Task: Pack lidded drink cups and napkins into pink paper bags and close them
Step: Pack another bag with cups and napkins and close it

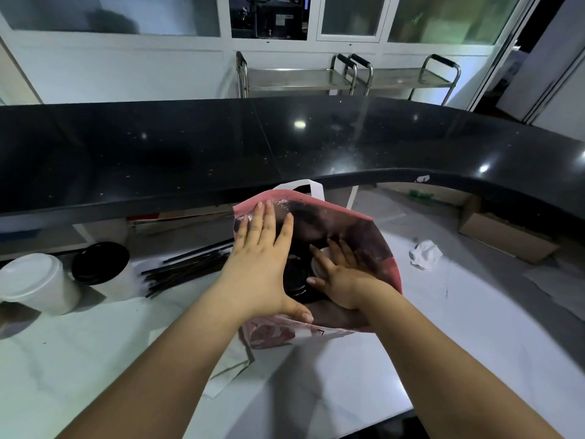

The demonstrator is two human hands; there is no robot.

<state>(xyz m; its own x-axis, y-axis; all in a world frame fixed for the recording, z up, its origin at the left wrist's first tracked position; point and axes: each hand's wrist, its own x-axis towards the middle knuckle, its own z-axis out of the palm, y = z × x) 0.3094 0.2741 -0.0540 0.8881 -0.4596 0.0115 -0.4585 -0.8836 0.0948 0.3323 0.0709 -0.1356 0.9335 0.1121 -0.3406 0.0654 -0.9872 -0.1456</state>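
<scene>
A pink paper bag (384,264) with a white handle stands open on the white worktop, mouth toward me. My left hand (262,258) lies flat with straight fingers against the bag's left wall, thumb on the near rim. My right hand (335,274) reaches inside the bag, fingers spread over a light-lidded cup (318,263). Beside it in the bag sits a cup with a black lid (296,280). Whether the right hand grips the cup is unclear.
On the left stand a white-lidded cup (34,283) and a black-lidded cup (99,263), with a pile of black straws (186,267) next to them. A crumpled napkin (425,255) lies to the right. A black counter (285,147) runs behind; a cardboard box (506,236) sits far right.
</scene>
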